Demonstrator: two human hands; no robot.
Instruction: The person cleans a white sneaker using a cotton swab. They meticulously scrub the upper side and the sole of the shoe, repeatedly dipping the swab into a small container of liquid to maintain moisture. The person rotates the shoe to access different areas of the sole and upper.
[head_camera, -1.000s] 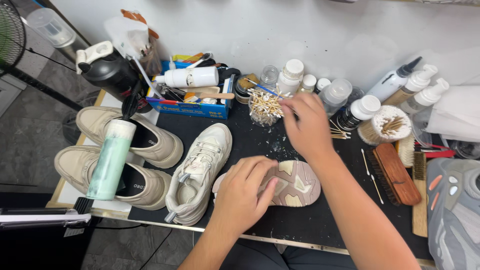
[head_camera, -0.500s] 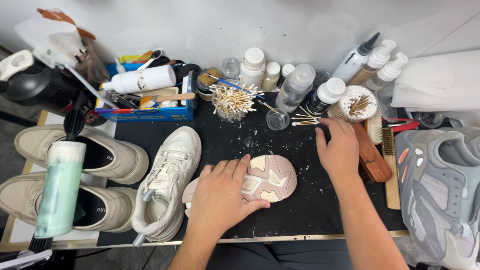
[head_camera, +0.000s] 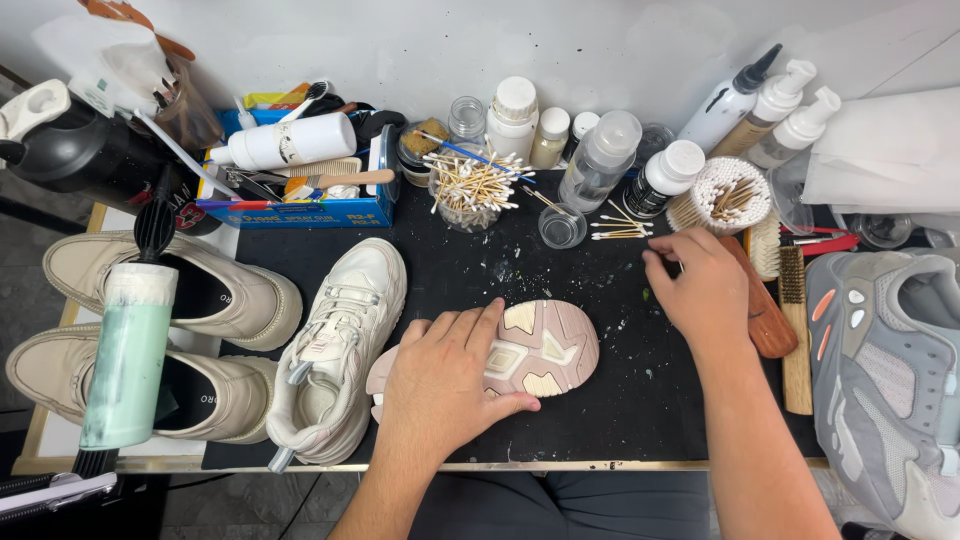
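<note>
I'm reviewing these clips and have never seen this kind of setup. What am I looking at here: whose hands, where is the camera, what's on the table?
There is no machine: a person wears a camera on the head, looking down at their own two bare hands. The left hand presses flat on a shoe turned sole-up on a black mat. The right hand rests near a wooden brush and seems to hold nothing. Around them lie a white sneaker, two beige shoes, a cup of cotton swabs and bottles.
</note>
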